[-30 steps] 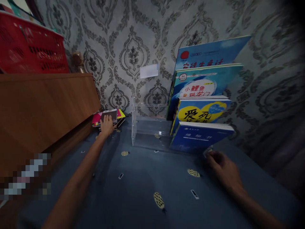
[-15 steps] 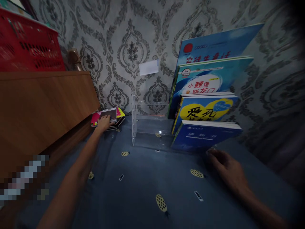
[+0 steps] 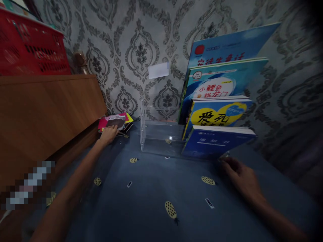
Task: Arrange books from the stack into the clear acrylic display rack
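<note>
In the head view, my left hand (image 3: 109, 133) is at the near edge of a small pile of books (image 3: 129, 127). Its fingers are closed over a thin dark booklet (image 3: 114, 124) with a pale label, on top of the pile. A clear acrylic book rack (image 3: 161, 138) stands in the middle. Its right part holds several upright books in tiers: a dark blue one (image 3: 214, 144) in front, a blue and yellow one (image 3: 214, 112), a teal one (image 3: 214, 84) and a tall blue one (image 3: 227, 45). My right hand (image 3: 239, 174) has curled fingers at the rack's front right corner.
A wooden cabinet (image 3: 50, 111) runs along the left with a red plastic basket (image 3: 35, 50) on top. Patterned wallpaper (image 3: 141, 50) with a white paper (image 3: 158, 70) is behind the rack. A dark blue cloth with yellow prints (image 3: 151, 188) covers the surface.
My left hand has drawn slightly toward me, with its fingers now at the dark booklet's near edge; the booklet has shifted a little. My right hand and the rack stay in place.
</note>
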Demonstrator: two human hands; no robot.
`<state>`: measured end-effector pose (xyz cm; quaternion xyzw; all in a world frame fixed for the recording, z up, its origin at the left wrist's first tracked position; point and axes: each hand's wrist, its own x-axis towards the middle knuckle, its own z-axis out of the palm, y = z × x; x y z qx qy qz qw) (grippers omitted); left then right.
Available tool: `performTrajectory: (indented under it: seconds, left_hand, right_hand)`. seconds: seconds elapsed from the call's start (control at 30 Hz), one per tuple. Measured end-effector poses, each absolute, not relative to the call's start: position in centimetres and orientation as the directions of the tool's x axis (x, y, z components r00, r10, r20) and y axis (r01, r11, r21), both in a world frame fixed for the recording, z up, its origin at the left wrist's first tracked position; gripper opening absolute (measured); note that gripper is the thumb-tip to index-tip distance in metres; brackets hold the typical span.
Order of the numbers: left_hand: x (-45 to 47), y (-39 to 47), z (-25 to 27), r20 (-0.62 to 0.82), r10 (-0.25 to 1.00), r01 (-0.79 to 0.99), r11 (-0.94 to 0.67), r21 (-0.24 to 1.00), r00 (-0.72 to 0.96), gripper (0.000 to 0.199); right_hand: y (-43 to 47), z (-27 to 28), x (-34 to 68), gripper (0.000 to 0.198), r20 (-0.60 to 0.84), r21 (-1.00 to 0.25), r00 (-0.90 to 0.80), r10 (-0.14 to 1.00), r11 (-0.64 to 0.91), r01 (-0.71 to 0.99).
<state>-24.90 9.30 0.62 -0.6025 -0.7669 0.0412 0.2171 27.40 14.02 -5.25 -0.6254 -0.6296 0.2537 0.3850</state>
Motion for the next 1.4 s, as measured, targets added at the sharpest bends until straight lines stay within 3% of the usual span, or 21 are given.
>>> performTrajectory:
  seconds: [0.37,0.5,0.63,0.83,0.93,1.17,1.4]
  left_hand:
    - [-19.0,-1.7,-3.2,0.205,0.977,0.927,0.122,-0.354,-0.05,0.035]
    - [-15.6,-7.4,-4.4,0.149,0.985,0.969,-0.044,-0.243,0.082,0.037]
    - [-15.0,-8.9,-3.6,0.153,0.973,0.985,-0.168,-0.03,0.171,0.04]
    - [-19.8,-2.3,-4.9,0.202,0.968,0.987,0.131,0.098,-0.149,0.047]
    - [-21.4,0.5,-6.7,0.13,0.963,0.961,0.211,0.178,-0.236,0.056]
    - [-20.8,-0.2,-8.1,0.124,0.979,0.971,0.139,0.193,-0.165,0.056]
    - [-16.6,-2.7,-8.9,0.161,0.983,0.97,0.048,0.238,-0.088,0.057]
  right_hand:
    - [14.5,-6.6,27.8,0.038,0.231,-0.779,0.075,0.97,0.138,0.612]
    - [14.6,-7.1,27.9,0.04,0.231,-0.769,0.052,0.972,0.15,0.621]
    - [14.5,-7.5,27.9,0.036,0.238,-0.754,0.063,0.969,0.143,0.642]
    - [12.3,-7.3,27.5,0.036,0.259,-0.723,0.018,0.966,0.182,0.667]
    - [10.5,-6.9,27.1,0.039,0.275,-0.696,-0.043,0.961,0.23,0.681]
    - [8.0,-6.6,25.6,0.035,0.297,-0.618,-0.251,0.921,0.386,0.685]
    - [6.7,-7.0,24.1,0.028,0.388,-0.513,-0.464,0.797,0.604,0.61]
